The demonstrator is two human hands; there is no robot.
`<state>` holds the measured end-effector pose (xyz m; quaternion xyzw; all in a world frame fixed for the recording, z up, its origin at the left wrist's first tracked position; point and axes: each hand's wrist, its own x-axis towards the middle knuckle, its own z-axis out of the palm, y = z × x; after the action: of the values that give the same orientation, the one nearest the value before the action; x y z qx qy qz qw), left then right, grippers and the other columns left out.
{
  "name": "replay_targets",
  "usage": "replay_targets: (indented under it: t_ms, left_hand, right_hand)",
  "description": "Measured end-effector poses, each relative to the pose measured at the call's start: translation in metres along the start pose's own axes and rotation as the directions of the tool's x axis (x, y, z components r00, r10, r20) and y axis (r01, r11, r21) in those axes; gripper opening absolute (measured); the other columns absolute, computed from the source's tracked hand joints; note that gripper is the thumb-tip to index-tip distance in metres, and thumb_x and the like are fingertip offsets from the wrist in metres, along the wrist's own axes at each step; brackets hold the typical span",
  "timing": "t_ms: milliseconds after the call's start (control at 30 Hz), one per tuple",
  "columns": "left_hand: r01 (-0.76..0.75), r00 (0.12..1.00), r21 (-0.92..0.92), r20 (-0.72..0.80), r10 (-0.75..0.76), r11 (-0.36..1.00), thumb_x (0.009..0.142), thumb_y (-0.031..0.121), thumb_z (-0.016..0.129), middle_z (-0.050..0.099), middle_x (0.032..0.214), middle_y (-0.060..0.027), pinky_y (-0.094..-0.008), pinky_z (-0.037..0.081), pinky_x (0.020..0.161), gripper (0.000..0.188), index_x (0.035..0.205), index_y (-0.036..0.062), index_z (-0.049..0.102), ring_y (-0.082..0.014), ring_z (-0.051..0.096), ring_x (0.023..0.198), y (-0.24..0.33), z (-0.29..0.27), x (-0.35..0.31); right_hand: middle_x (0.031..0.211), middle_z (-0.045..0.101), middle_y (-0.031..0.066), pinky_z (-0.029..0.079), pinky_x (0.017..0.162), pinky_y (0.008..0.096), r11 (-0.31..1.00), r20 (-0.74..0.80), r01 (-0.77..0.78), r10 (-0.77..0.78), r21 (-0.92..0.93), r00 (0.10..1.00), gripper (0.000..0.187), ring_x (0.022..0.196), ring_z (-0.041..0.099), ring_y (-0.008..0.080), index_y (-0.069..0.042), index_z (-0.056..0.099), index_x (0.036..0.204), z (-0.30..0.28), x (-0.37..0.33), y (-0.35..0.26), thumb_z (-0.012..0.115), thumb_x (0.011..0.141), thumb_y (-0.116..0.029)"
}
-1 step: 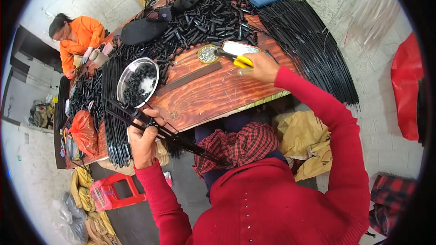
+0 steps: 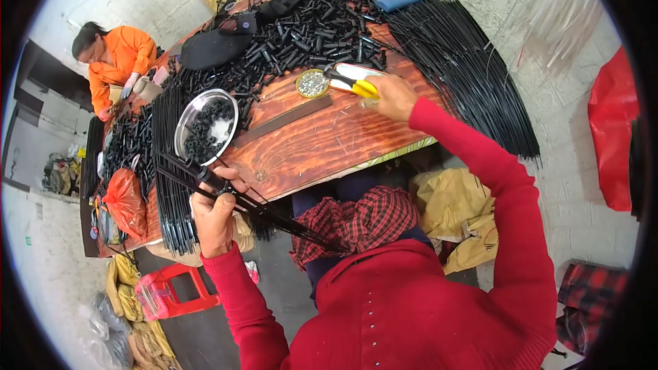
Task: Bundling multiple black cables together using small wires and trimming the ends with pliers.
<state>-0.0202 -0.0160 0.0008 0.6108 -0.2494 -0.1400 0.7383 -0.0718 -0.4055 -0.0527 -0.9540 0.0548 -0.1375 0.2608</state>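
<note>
My left hand is closed around a black umbrella frame, a bundle of thin ribs with a thick black hub at the fingers. The ribs slant down to the right, toward my lap. In my right hand are pliers with yellow and black handles, their head pointing left. That head is beside a round yellow-rimmed dish of small silvery metal pieces and overlaps a white red-rimmed tray. Whether the jaws grip anything is too small to tell. A steel bowl of small black parts stands beyond my left hand.
Black tubular parts heap across the back of the wooden table. Long black rods lie at the right, more at the left. A flat dark bar crosses the middle. A co-worker in orange sits far left.
My right hand and the pliers have shifted very slightly, and the yellow handles look closer together. The left hand keeps its hold on the umbrella frame.
</note>
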Motion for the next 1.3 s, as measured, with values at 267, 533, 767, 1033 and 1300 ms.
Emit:
replay_targets:
  t_ms: [267, 533, 767, 1033, 1300]
  left_hand:
    - [0.028, 1.0, 0.04, -0.007, -0.028, 0.999, 0.077, 0.032, 0.079, 0.062, 0.087, -0.0095, -0.0329, 0.048, 0.083, 0.053, 0.108, -0.0059, 0.059, -0.0196, 0.062, 0.086, 0.009, -0.012, 0.0]
    - [0.049, 0.997, 0.082, 0.056, -0.053, 0.995, 0.076, 0.03, 0.079, 0.061, 0.087, -0.0084, -0.0341, 0.051, 0.084, 0.058, 0.113, -0.0065, 0.054, -0.0215, 0.063, 0.085, 0.011, -0.007, 0.01]
    - [0.069, 0.997, 0.047, -0.027, -0.068, 0.997, 0.073, 0.03, 0.081, 0.063, 0.087, -0.0093, -0.0339, 0.05, 0.083, 0.057, 0.11, -0.006, 0.056, -0.0219, 0.064, 0.086, 0.008, -0.024, 0.008]
    - [0.138, 0.99, 0.096, -0.054, -0.134, 0.986, 0.073, 0.033, 0.081, 0.063, 0.083, -0.0083, -0.033, 0.052, 0.08, 0.056, 0.105, -0.0052, 0.057, -0.0214, 0.065, 0.082, 0.013, -0.015, 0.011]
    - [0.096, 0.995, 0.113, -0.005, -0.096, 0.989, 0.076, 0.025, 0.08, 0.066, 0.088, -0.009, -0.0311, 0.052, 0.081, 0.046, 0.105, -0.004, 0.059, -0.0181, 0.065, 0.085, 0.017, -0.012, 0.002]
  right_hand:
    - [0.085, 0.065, 0.0181, 0.047, 0.072, 0.0433, 0.991, -0.036, -0.049, 0.054, 0.125, 0.998, 0.029, 0.083, 0.063, 0.0366, -0.007, 0.061, 0.101, 0.021, 0.036, 0.021, 0.068, 0.079, -0.025]
    - [0.092, 0.068, 0.0167, 0.05, 0.076, 0.0449, 0.995, 0.14, 0.081, -0.071, -0.064, 0.988, 0.029, 0.087, 0.065, 0.0349, -0.012, 0.067, 0.101, 0.052, 0.097, -0.021, 0.069, 0.076, -0.027]
    - [0.072, 0.062, 0.0064, 0.048, 0.066, 0.0342, 0.821, 0.215, 0.016, -0.169, 0.571, 0.962, 0.034, 0.067, 0.059, 0.019, -0.004, 0.062, 0.086, 0.09, 0.108, -0.013, 0.08, 0.068, -0.027]
    - [0.075, 0.059, 0.0102, 0.044, 0.062, 0.0343, 0.926, 0.048, 0.189, -0.216, 0.328, 0.975, 0.045, 0.067, 0.057, 0.023, -0.003, 0.058, 0.095, 0.019, 0.054, -0.101, 0.083, 0.069, -0.03]
    - [0.075, 0.058, 0.0084, 0.042, 0.062, 0.0334, 0.851, -0.027, 0.291, -0.311, 0.437, 0.95, 0.036, 0.068, 0.056, 0.0197, -0.002, 0.058, 0.094, 0.009, 0.033, -0.124, 0.081, 0.072, -0.019]
